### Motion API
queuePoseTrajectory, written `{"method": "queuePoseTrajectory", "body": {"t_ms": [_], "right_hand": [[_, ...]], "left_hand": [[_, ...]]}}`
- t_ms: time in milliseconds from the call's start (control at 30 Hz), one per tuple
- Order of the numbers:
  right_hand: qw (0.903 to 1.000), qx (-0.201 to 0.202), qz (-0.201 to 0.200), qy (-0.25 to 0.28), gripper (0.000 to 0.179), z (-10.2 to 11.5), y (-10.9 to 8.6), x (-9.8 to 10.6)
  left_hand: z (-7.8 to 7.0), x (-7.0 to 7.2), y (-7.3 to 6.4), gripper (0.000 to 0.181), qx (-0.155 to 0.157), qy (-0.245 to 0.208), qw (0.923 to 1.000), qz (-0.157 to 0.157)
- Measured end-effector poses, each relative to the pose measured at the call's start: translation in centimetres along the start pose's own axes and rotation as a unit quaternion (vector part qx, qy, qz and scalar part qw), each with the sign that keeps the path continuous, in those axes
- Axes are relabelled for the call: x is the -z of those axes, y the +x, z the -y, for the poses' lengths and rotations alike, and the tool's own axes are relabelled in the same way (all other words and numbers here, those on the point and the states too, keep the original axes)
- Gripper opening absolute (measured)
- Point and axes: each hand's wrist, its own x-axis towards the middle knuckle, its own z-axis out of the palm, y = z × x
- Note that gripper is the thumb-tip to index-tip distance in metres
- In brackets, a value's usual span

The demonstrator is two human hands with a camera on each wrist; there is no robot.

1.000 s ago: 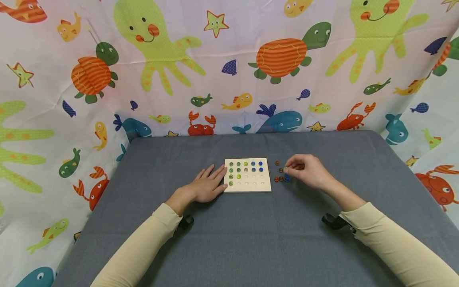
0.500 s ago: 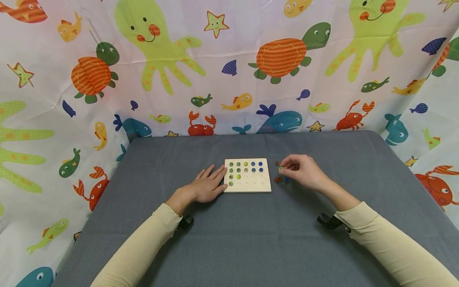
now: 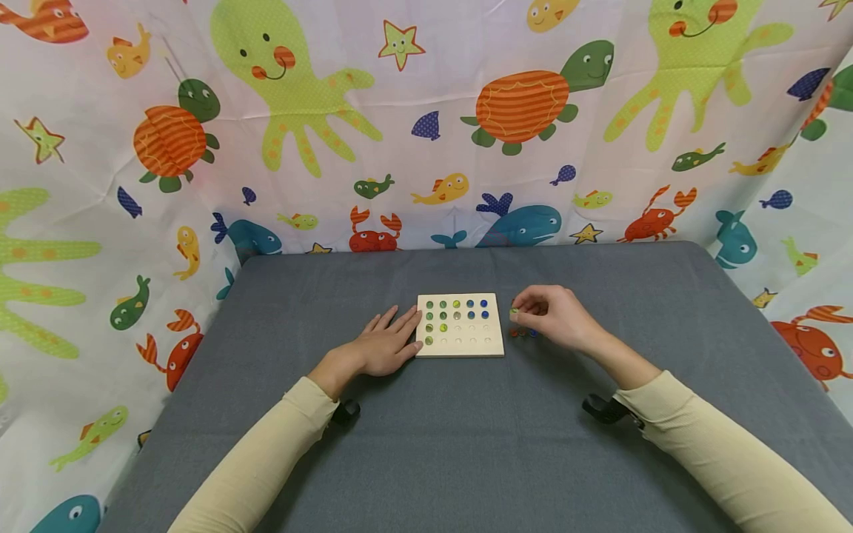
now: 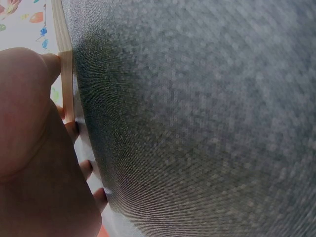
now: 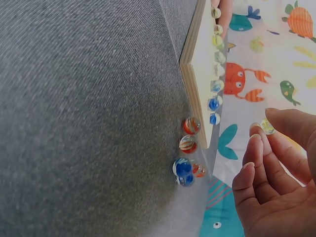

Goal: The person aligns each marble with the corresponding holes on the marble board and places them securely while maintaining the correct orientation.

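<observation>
Left grip [image 3: 383,352] spread, at board's left edge. Board [image 3: 465,334] flat on worktop [image 3: 440,444], long axis left-right; marbles: nearest row one, next two, far two rows full. Right wrist view shows loose marbles' [image 5: 188,144] red stripes, blurred in head view. Right grip [image 3: 556,318] pinches yellowish marble [image 5: 267,126], right of board.

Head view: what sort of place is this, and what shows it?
Probably a screened tabletop workspace: a grey table, sea-creature fabric behind it, and a holed board with marbles.
</observation>
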Motion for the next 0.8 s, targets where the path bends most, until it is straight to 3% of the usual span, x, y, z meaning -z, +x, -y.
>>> {"method": "queuePoseTrajectory", "body": {"t_ms": [800], "right_hand": [[0.9997, 0.021, 0.013, 0.008, 0.01, 0.9, 0.7, -1.3]], "left_hand": [[0.3, -0.2, 0.3, 0.069, 0.0, 0.01, 1.0, 0.001]]}}
